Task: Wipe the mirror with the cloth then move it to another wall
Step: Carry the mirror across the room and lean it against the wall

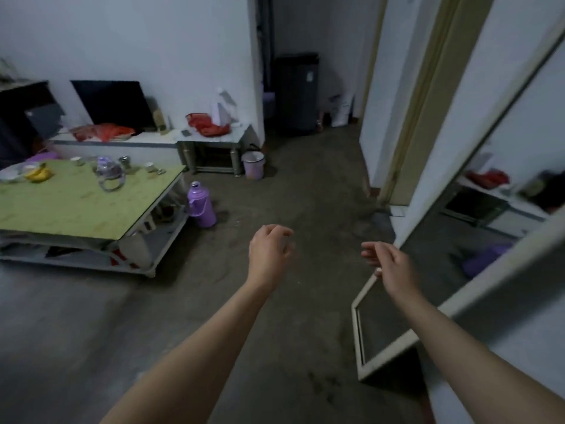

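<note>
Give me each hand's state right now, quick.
Left hand: loosely curled, holding nothing.
Right hand: open, empty, by the mirror frame.

- Grey floor (290, 194): purple flask (200, 206) beside the low worktop (76, 206), pink bin (253, 164) by the side table (214, 139), mirror (428, 286) standing on its bottom edge against the right wall.
- Low worktop, green top: bananas (38, 174), glass jug (108, 174), small cups.
- Side table: red bag (208, 125).

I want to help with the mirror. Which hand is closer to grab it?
The right hand. It hangs over the mirror frame's near edge, empty. The left hand is out over bare floor, also empty.
</note>
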`<act>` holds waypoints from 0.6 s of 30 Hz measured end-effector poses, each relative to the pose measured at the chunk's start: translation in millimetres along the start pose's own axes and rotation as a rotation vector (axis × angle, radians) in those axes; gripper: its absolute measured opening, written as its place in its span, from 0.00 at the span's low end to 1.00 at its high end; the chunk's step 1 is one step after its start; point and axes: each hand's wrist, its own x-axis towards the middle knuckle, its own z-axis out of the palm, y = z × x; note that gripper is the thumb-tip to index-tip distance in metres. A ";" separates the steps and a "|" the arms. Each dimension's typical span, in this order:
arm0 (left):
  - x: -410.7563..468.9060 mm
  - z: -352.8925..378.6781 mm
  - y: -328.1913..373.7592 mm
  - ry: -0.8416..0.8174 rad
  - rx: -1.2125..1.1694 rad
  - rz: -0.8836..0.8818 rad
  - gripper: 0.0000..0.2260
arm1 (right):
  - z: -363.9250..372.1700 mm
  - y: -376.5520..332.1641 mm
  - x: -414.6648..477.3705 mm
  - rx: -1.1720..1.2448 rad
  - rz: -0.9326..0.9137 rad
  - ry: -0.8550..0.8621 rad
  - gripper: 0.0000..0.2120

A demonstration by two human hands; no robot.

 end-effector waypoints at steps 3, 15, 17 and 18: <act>12.5 29.9 42.5 -0.029 -0.053 0.071 0.11 | -51.8 3.2 13.4 -0.011 -0.009 0.117 0.14; 52.6 131.3 170.9 -0.234 -0.092 0.333 0.13 | -208.7 7.9 35.3 -0.052 -0.031 0.621 0.14; 60.8 144.2 190.4 -0.269 -0.110 0.370 0.15 | -226.8 5.5 41.6 -0.079 -0.022 0.709 0.15; 66.0 151.4 201.7 -0.288 -0.122 0.389 0.15 | -236.1 4.8 45.6 -0.083 -0.027 0.757 0.15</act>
